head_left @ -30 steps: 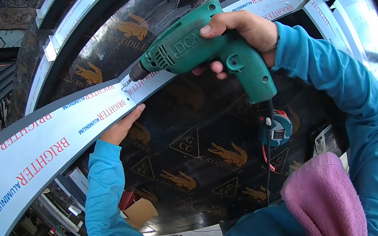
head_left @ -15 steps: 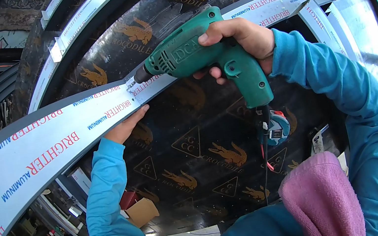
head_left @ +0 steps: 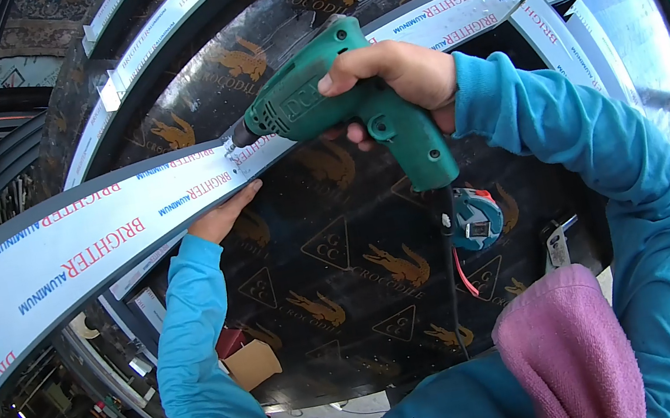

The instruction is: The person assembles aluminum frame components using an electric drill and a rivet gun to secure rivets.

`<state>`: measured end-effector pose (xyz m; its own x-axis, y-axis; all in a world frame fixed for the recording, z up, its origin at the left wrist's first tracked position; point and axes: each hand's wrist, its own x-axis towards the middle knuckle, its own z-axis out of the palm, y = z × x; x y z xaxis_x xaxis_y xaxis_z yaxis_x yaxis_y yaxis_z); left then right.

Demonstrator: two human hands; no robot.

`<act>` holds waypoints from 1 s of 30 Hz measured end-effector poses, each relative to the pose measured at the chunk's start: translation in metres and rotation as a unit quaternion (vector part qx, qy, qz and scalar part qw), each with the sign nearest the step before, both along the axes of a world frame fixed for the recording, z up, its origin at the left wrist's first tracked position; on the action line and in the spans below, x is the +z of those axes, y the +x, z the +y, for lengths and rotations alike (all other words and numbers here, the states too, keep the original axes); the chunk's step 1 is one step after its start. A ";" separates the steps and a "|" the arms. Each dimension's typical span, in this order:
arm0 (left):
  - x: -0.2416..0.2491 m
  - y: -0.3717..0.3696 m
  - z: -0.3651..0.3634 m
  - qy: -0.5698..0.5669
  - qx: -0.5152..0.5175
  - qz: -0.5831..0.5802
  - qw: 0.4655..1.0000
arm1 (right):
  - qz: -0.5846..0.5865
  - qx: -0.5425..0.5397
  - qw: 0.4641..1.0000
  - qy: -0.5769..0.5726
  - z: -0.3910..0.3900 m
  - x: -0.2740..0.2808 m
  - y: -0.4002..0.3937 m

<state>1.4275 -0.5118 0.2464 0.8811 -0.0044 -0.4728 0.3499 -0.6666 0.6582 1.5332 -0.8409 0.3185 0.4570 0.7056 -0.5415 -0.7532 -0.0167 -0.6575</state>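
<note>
My right hand (head_left: pixel 397 79) is wrapped round the handle of a green power drill (head_left: pixel 316 93). The thumb lies along the drill's side, and other fingers curl near the trigger. The drill's chuck (head_left: pixel 243 136) points left, its tip at the joint in a film-covered aluminium profile (head_left: pixel 90 228) printed "BRIGHTER ALUMINUM". Below that joint, my left hand (head_left: pixel 225 214) grips the profile's near edge; some of its fingers are hidden behind it. A dark cord runs down from the drill's handle.
Beneath lies a black board (head_left: pixel 349 295) with crocodile prints. On it are a tape measure (head_left: pixel 476 218), a metal square-like tool (head_left: pixel 557 243) and an open cardboard box (head_left: pixel 252 364). More profiles (head_left: pixel 171 24) run along the back. A pink towel (head_left: pixel 564 348) hangs in front.
The drill and my right hand have shifted left and slightly down, the drill body tilting more steeply. My left hand stays on the profile's edge. The whole view has moved a little.
</note>
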 end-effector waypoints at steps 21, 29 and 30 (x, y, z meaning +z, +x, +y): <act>-0.012 0.001 0.015 0.048 -0.093 -0.079 0.991 | 0.017 -0.028 0.997 0.076 -0.025 -0.015 -0.013; -0.039 -0.003 0.025 0.182 -0.045 -0.301 0.935 | 0.054 -0.007 0.998 0.000 -0.047 0.010 -0.129; -0.010 -0.006 0.016 0.200 -0.061 -0.277 0.938 | 0.042 0.038 0.998 -0.003 -0.043 0.012 -0.148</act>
<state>1.4220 -0.4956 0.2364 0.9965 -0.0411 0.0731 -0.0673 -0.9119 0.4049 1.3852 -0.8839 0.3302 0.3544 0.7334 -0.5800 -0.8025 -0.0798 -0.5913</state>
